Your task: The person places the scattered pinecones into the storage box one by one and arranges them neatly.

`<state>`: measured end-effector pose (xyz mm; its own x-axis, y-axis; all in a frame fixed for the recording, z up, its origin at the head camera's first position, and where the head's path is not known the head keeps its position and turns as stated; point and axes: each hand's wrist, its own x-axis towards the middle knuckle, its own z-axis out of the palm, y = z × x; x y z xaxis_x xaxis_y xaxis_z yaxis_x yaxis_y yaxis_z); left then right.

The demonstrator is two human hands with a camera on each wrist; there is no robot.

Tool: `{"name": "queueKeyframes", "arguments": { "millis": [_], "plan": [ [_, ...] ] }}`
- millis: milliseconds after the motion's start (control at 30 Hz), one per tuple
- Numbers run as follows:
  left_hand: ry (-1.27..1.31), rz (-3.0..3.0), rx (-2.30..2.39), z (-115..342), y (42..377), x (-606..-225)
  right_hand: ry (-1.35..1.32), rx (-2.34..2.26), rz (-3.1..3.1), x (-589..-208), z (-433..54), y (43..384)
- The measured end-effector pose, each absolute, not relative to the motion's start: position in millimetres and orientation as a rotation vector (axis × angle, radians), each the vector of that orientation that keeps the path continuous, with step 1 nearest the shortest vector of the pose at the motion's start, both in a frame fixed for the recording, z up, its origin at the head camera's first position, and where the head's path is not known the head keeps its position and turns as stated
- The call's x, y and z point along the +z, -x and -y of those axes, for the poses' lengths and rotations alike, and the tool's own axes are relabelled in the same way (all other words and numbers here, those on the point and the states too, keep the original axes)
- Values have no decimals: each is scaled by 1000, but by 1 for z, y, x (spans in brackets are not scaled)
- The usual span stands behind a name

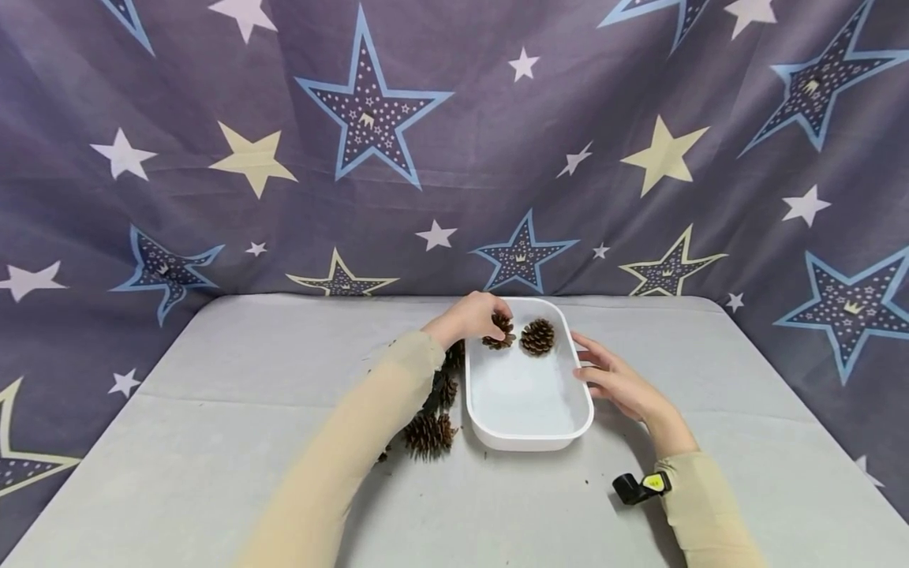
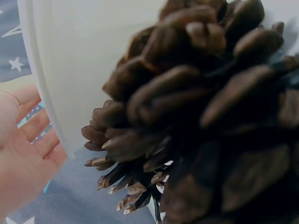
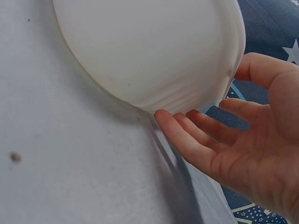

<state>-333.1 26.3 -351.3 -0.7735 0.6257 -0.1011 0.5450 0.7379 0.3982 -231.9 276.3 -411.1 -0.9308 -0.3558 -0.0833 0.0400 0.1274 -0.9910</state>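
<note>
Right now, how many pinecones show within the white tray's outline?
2: one pinecone lies in the tray near its far end; beside it, another pinecone is in the left hand's grip. More pinecones outside are partly hidden by the left sleeve.

Nothing is legible, even the yellow label point(image 1: 655, 482).

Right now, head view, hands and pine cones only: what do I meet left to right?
Most visible pine cone outside the white tray → pine cone in the left hand's grip → untouched pine cone inside the tray → right hand.
</note>
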Motion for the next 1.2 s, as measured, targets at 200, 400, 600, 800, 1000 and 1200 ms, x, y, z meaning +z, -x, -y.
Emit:
{"name": "queueKeyframes", "arguments": {
  "millis": [200,400,600,800,1000,1200],
  "plan": [
    [-913,-2713,481,-27,332,-358,321,-1864,-2104,-413,-274,232],
    [-872,-2728,492,-27,331,-362,335,-1869,-2098,-413,-273,232],
    [-851,-2739,509,-27,332,-363,342,-1870,-2092,-413,-273,232],
    [-841,-2730,541,-26,332,-361,345,-1870,-2089,-412,-273,232],
    [-871,-2724,577,-22,332,-354,335,-1852,-2108,-411,-275,232],
    [-836,-2728,604,-10,330,-342,334,-1841,-2121,-409,-277,231]
  ]
}}
